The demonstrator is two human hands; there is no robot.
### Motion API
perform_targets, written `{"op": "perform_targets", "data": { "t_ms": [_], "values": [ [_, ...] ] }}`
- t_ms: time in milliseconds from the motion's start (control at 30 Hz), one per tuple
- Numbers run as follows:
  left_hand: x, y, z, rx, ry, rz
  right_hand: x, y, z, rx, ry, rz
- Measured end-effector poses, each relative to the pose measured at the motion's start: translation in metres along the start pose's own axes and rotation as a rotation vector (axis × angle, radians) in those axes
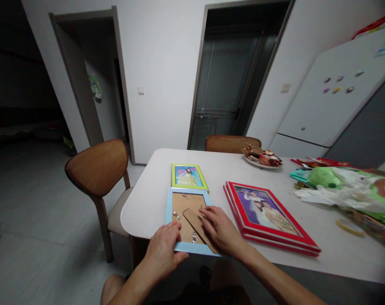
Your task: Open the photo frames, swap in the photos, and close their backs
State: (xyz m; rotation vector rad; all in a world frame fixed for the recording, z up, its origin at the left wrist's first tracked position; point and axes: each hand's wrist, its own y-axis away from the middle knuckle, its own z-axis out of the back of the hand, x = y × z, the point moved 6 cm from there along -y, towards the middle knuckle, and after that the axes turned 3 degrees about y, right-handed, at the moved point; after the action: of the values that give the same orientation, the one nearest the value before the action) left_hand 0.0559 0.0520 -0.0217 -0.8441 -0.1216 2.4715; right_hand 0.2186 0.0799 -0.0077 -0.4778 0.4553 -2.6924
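The blue frame is lying back-up at the table's near edge. The left hand is resting on its corner, thumb and fingers apart; the right hand is reaching a clip, its pinch impossible to tell. The frame is probably staying light and stiff, its rails offering better hold than the thin backing.

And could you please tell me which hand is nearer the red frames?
Right. The right hand is on the right side of the blue frame, just left of the red frames; the left hand is at the blue frame's lower left, farther away.
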Motion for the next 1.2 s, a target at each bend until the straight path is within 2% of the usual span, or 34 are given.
{"op": "perform_targets", "data": {
  "t_ms": [67,200,467,600,700,767,867,1000,1100,1200],
  "values": [
    [-0.001,-0.001,0.001,0.004,-0.001,0.009,-0.008,-0.014,-0.003,0.005,0.089,-0.059],
    [-0.001,-0.001,0.002,0.000,-0.011,0.018,-0.013,-0.029,-0.008,0.063,0.191,-0.061],
    [-0.002,0.001,0.001,-0.017,-0.009,0.019,-0.019,-0.018,-0.009,0.082,0.131,-0.018],
    [0.000,0.002,0.000,-0.015,0.002,0.010,0.004,-0.021,-0.010,0.032,0.029,-0.006],
    [0.002,0.002,-0.001,-0.016,0.001,0.008,0.035,-0.030,-0.022,0.098,-0.043,0.071],
    [0.002,0.001,-0.002,-0.017,0.006,0.003,0.048,-0.036,-0.028,0.138,-0.009,0.103],
    [0.002,0.001,-0.001,-0.018,0.022,-0.010,0.055,-0.041,-0.033,0.187,0.042,0.150],
    [0.001,0.001,0.000,-0.020,0.036,-0.013,0.054,-0.039,-0.035,0.222,0.013,0.175],
    [0.000,0.001,0.001,-0.024,0.040,-0.006,0.047,-0.044,-0.035,0.200,-0.021,0.127],
    [-0.001,0.002,0.002,-0.019,0.035,0.001,0.026,-0.058,-0.036,0.127,-0.023,-0.067]
  ]
}}
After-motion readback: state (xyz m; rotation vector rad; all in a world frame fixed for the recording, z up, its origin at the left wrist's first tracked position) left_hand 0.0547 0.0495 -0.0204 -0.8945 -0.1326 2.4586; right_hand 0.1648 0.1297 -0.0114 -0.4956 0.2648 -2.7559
